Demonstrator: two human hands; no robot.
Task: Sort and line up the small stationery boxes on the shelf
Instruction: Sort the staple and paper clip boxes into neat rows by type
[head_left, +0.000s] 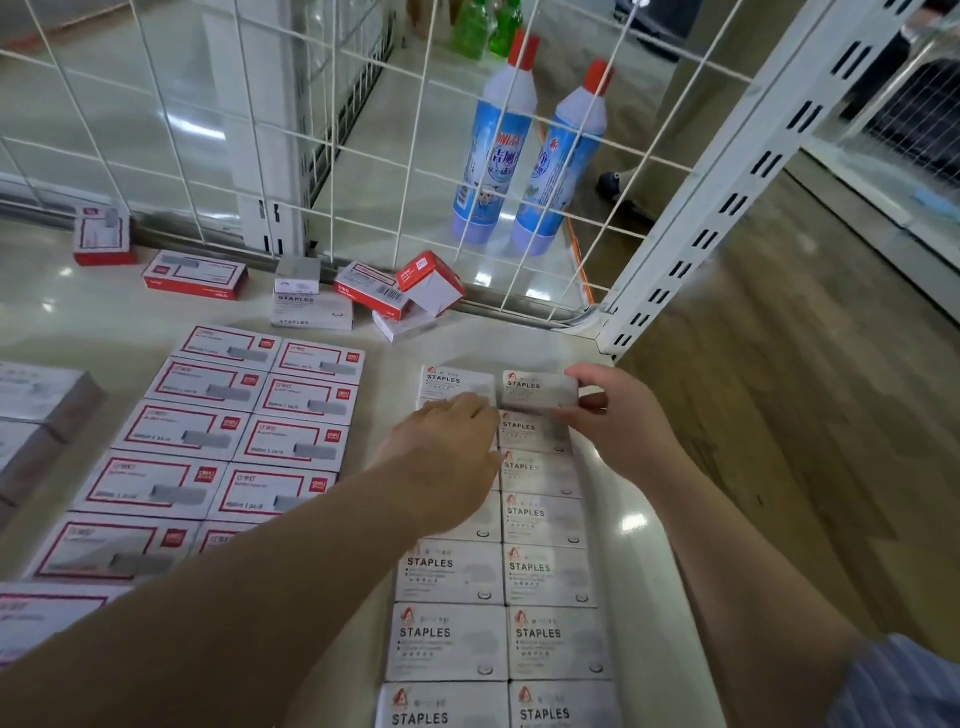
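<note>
Head | right hand (618, 415) pinches far-end staples box (540, 391) | left hand (447, 452) flat on neighbouring row (447, 577)

You have seven grey STAPLES boxes (550, 574) in the right-hand column and five showing in the column beside it; your arm hides any others there. The red-bordered boxes (182, 431) make a grid of ten, two across and five deep, with one more at the near left. Loose at the back: four red boxes (195, 275), one white box (405, 325), two grey boxes (311, 309). Behind the mesh are two blue cleaner bottles (496, 156) and two green bottles (472, 26).
</note>
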